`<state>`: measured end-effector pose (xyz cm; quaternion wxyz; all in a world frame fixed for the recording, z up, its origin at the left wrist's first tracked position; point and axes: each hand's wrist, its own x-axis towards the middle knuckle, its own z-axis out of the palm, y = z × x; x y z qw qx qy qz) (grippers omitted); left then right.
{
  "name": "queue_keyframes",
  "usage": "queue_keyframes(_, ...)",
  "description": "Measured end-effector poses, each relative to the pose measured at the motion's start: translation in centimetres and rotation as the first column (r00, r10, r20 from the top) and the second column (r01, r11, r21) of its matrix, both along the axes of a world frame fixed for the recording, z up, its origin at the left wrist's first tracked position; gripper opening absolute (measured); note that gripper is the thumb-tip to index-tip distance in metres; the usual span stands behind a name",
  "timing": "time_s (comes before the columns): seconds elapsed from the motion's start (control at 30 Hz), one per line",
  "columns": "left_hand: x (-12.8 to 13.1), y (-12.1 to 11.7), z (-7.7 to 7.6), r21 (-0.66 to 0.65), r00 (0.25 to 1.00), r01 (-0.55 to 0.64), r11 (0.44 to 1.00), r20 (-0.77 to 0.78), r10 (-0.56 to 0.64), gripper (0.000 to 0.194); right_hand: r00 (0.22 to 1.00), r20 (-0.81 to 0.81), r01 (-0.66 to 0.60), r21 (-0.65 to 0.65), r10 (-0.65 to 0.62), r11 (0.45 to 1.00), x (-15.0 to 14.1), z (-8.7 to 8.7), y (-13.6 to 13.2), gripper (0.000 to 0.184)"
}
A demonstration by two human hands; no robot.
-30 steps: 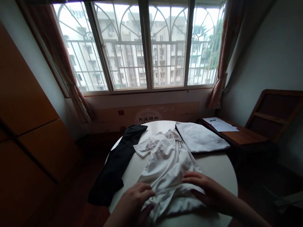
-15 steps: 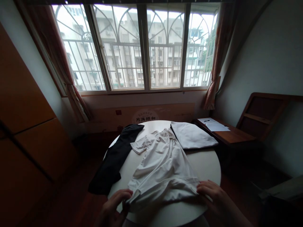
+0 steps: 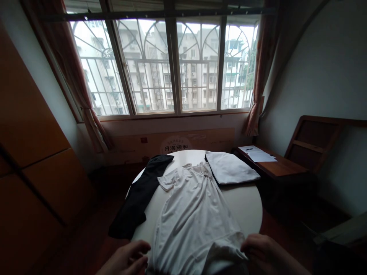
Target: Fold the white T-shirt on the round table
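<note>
A white short-sleeved T-shirt (image 3: pixel 192 214) lies spread on a round white table (image 3: pixel 252 206), its collar toward the window and its lower part reaching the near edge. My right hand (image 3: pixel 263 250) pinches the shirt's lower right corner, where the hem is folded over and bunched. To the left of the shirt's lower edge is my left hand (image 3: pixel 129 256), fingers curved with a gap between thumb and forefinger. No cloth shows between them. The bottom of the hem runs out of view.
A folded black garment (image 3: pixel 142 196) lies along the table's left side. White folded cloth (image 3: pixel 231 168) rests on something dark at the back right. A wooden chair (image 3: pixel 298 152) with papers (image 3: pixel 256 153) on its seat stands at right; an orange cabinet (image 3: pixel 43 175) stands at left.
The shirt's lower part has come nearer and lies longer and flatter. My left hand has moved left and down, off the hem. My right hand has moved slightly down, still on the hem.
</note>
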<state>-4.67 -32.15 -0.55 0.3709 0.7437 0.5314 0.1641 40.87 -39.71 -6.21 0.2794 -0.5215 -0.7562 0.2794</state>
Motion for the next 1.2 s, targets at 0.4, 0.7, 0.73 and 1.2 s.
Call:
queue_keyframes(0.4, 6.7, 23.4, 1.2, 0.477, 0.869, -0.24, 0.845, -0.282, 0.406, 0.034, 0.978, 0.025, 0.199, 0.157, -0.206, 0.967, 1.3, 1.2, 19.4, 0.037)
queue_keyframes(0.7, 12.2, 33.8, -2.6, 0.419, 0.775, -0.029, 0.908, -0.564, 0.285, 0.034, 0.835, 0.37, 0.374, 0.16, -0.406, 0.914, -0.7, 2.9, 34.6, 0.046)
queue_keyframes(0.73, 12.7, 34.3, -3.1, 0.409, 0.761, -0.026, 0.912, -0.584, 0.284, 0.036, 0.828, 0.386, 0.381, 0.148, -0.408, 0.913, -1.0, 2.7, 35.6, 0.049)
queue_keyframes(1.2, 13.1, 37.7, -1.3, 0.509, 0.85, -0.041, 0.86, -0.434, 0.298, 0.02, 0.838, 0.163, 0.525, 0.014, -0.52, 0.851, -0.1, 0.8, 40.8, 0.01)
